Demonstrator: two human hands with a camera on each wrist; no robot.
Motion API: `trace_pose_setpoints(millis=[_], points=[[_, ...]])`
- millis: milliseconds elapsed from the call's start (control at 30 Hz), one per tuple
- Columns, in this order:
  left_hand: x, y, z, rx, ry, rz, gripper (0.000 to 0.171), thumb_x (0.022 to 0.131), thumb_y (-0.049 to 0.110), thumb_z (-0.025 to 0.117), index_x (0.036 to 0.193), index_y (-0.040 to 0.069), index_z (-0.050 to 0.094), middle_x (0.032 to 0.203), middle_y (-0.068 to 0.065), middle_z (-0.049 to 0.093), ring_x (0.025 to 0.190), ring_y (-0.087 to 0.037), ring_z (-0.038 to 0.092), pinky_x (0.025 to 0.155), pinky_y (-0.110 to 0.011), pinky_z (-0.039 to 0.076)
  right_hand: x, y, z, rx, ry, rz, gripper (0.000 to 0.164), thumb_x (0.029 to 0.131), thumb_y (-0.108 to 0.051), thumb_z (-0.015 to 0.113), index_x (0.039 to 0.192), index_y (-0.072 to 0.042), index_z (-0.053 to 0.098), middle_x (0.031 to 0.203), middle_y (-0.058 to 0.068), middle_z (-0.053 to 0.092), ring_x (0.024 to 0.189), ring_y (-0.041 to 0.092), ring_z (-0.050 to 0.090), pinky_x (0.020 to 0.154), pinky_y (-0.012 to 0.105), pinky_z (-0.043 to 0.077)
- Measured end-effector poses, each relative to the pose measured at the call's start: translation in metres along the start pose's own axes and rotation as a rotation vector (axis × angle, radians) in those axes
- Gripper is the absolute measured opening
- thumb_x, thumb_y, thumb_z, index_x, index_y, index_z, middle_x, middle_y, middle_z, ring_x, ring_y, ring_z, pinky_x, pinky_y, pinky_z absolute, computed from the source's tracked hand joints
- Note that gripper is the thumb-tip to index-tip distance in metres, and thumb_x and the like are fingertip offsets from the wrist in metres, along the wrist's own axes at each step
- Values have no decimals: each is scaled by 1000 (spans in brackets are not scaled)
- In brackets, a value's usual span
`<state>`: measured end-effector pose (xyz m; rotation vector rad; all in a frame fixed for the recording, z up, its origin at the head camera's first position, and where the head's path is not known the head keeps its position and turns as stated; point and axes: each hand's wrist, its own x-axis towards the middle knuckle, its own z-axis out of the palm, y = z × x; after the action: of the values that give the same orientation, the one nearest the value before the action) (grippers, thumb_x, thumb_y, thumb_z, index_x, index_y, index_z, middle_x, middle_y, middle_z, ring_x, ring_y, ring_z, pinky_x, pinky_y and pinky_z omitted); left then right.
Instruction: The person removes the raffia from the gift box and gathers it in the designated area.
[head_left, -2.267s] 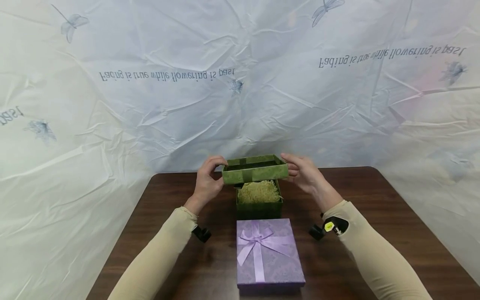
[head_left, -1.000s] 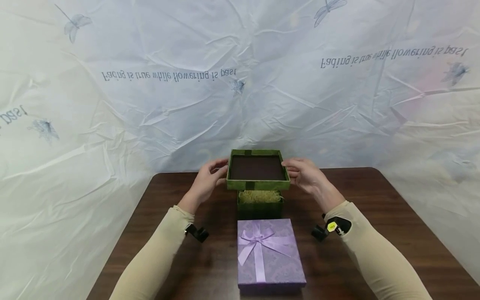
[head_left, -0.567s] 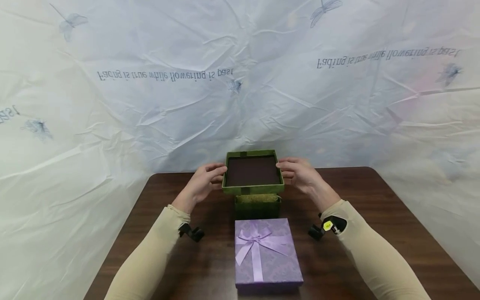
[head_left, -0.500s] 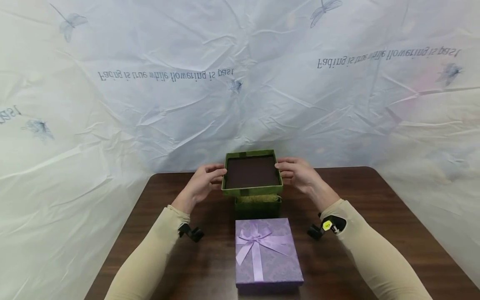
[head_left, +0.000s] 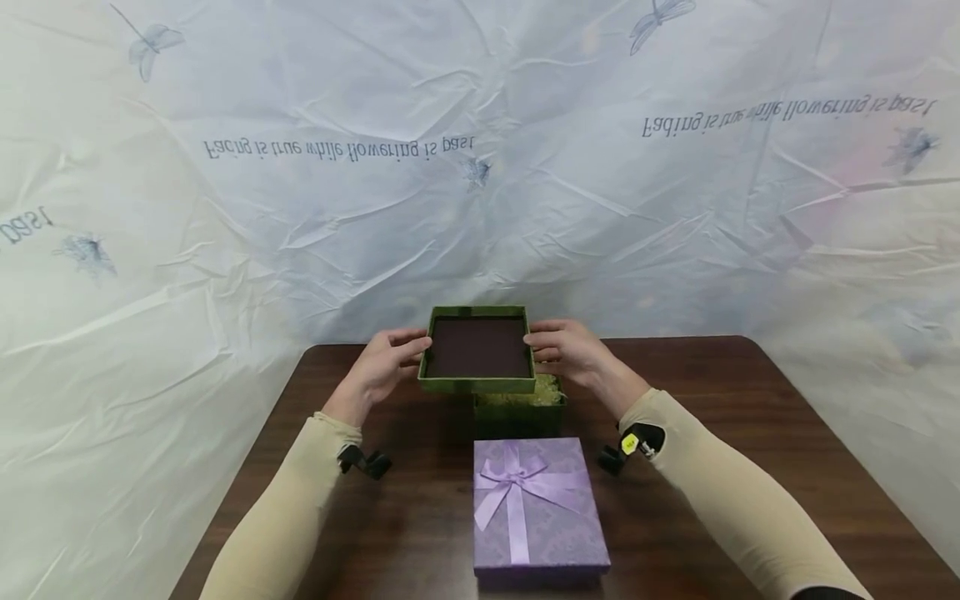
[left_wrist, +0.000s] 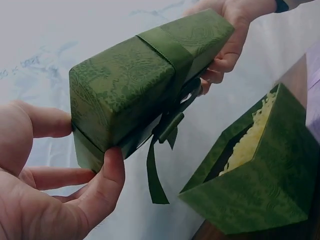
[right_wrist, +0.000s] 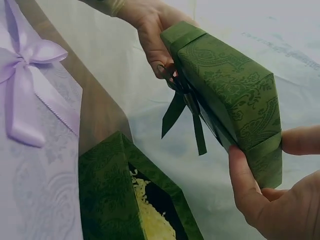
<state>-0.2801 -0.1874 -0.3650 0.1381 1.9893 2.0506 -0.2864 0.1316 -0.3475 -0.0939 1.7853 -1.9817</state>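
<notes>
1. Shows a green paisley gift-box lid (head_left: 477,348) held up in both hands, over the brown table (head_left: 690,408), partly covering the open green box base (head_left: 519,421) in the head view and set toward its left.
2. Faces hollow, dark-lined side up and tilted toward the wearer, with the outer top and its green bow (left_wrist: 171,127) turned downward, ribbon ends hanging.
3. Looks nearly square from the head, so cannot tell a sure long axis; spans left to right from one hand to the other.
4. Pinches the lid's left wall between thumb and bent fingers of the left hand (head_left: 381,367), with digits spaced apart at the corner in the left wrist view.
5. Pinches the opposite wall likewise with the right hand (head_left: 576,354), leaving the lid between the two sets of fingertips.
6. Contains pale yellow shredded filler (head_left: 547,392) in the base below.
7. Includes, nearer the wearer, a closed lavender gift box (head_left: 558,529) topped with a lilac ribbon bow (head_left: 516,479).
</notes>
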Motion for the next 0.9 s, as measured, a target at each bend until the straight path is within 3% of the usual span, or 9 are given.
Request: trace_pose_setpoints(millis=[233, 367, 500, 667, 800, 900], points=[[-3, -4, -16, -21, 14, 6, 58, 100, 14, 56, 149, -3, 32, 155, -20, 24, 102, -19, 52, 88, -33, 49, 14, -3, 13, -13, -28, 18, 65, 97, -8, 58, 153, -3, 26, 67, -4, 36, 57, 12, 32, 65, 32, 44], [-6, -5, -26, -18, 36, 4, 57, 100, 13, 55, 150, -3, 31, 154, -20, 23, 95, -17, 51, 86, -33, 48, 23, -4, 22, -51, -26, 23, 64, 96, -8, 60, 152, -3, 28, 66, -4, 39, 56, 12, 36, 69, 33, 49], [-10, -9, -35, -6, 59, -3, 57, 100, 13, 56, 149, -4, 32, 151, -21, 27, 88, -14, 52, 82, -30, 49, 33, -3, 32, -115, -12, 33, 63, 95, -8, 61, 151, -2, 31, 92, 3, 56, 62, 12, 49, 75, 35, 57], [-15, -15, -48, 38, 86, -9, 57, 100, 14, 56, 148, -5, 33, 147, -23, 32, 84, -11, 57, 83, -29, 51, 44, 0, 44, -182, -28, 57, 64, 95, -7, 61, 151, -1, 30, 131, 20, 53, 87, 20, 64, 88, 41, 57], [-17, -20, -60, 115, 110, -18, 57, 100, 18, 56, 149, -3, 34, 150, -21, 30, 84, -8, 54, 89, -32, 47, 53, 2, 55, -202, -46, 70, 66, 96, -7, 61, 152, 0, 28, 141, 25, 48, 113, 36, 61, 92, 44, 55], [-19, -25, -67, 152, 135, -35, 57, 100, 21, 57, 148, -1, 36, 144, -18, 37, 83, -8, 55, 90, -32, 45, 60, 5, 62, -212, -52, 88, 66, 96, -6, 59, 152, 0, 25, 142, 26, 46, 122, 41, 55, 93, 45, 55]])
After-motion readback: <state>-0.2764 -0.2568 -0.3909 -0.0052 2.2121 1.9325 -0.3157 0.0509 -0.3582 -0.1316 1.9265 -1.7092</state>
